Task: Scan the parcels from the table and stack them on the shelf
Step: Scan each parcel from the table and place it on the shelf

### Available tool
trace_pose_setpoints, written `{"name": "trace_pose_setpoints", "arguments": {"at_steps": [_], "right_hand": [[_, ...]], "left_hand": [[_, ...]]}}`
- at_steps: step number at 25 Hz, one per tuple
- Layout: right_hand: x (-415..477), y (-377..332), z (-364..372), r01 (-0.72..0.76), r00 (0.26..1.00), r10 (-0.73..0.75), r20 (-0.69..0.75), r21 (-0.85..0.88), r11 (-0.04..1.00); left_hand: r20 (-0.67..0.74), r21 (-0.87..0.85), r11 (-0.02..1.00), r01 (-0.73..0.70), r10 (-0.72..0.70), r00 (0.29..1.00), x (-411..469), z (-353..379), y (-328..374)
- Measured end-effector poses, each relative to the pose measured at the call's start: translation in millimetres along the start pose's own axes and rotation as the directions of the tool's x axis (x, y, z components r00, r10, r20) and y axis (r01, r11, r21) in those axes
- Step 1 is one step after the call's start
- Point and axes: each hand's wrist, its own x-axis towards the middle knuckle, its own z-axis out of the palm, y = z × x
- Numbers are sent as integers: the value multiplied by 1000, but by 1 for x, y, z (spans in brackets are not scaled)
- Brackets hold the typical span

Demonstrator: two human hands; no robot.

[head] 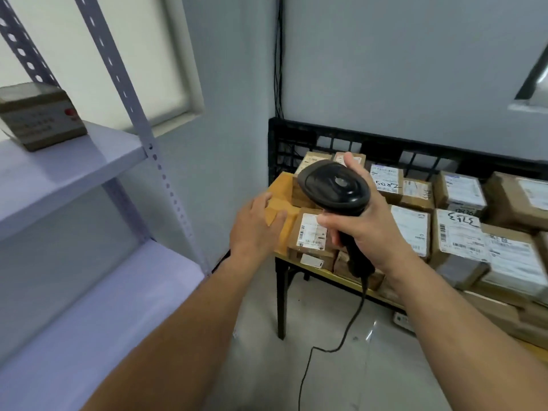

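Right hand [367, 229]: clenched around the handle of a black scanner [335, 185], which is held upright, its head raised above the table's left end. The scanner's cord [350, 327] hangs down from the handle and trails over the floor.

Left hand [255, 229]: released, fingers relaxed and spread, palm down over the left front corner of the table [281, 200]. Nothing is grasped; actual contact with the tabletop cannot be told.

A small parcel [311, 232] with a white label is seen at the table's front edge, just beside the left thumb and below the scanner head. The other parcels [456, 235] — brown boxes, white labels, some with handwritten numbers — are packed close together from there toward the table's right end. A black grid [296, 134] stands along the table's back edge.

The shelf [74, 161] stands left of the table. One lone box [38, 117] is seen on its upper board, near the left edge of view.
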Motion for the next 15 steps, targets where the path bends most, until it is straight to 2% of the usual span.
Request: {"name": "trace_pose_setpoints", "arguments": {"at_steps": [4, 9, 12, 15], "right_hand": [[-2, 14, -26, -39, 997, 37, -65, -18, 999], [8, 29, -53, -90, 981, 81, -177, -42, 995], [19, 43, -75, -162, 953, 152, -260, -17, 987], [28, 56, -87, -196, 924, 174, -339, -32, 980]], "left_hand": [[106, 13, 999, 29, -30, 994, 10, 34, 8], [245, -23, 1000, -7, 13, 969, 48, 73, 22], [337, -33, 998, -51, 59, 940, 70, 97, 36], [454, -40, 999, -33, 48, 890, 89, 122, 42]]}}
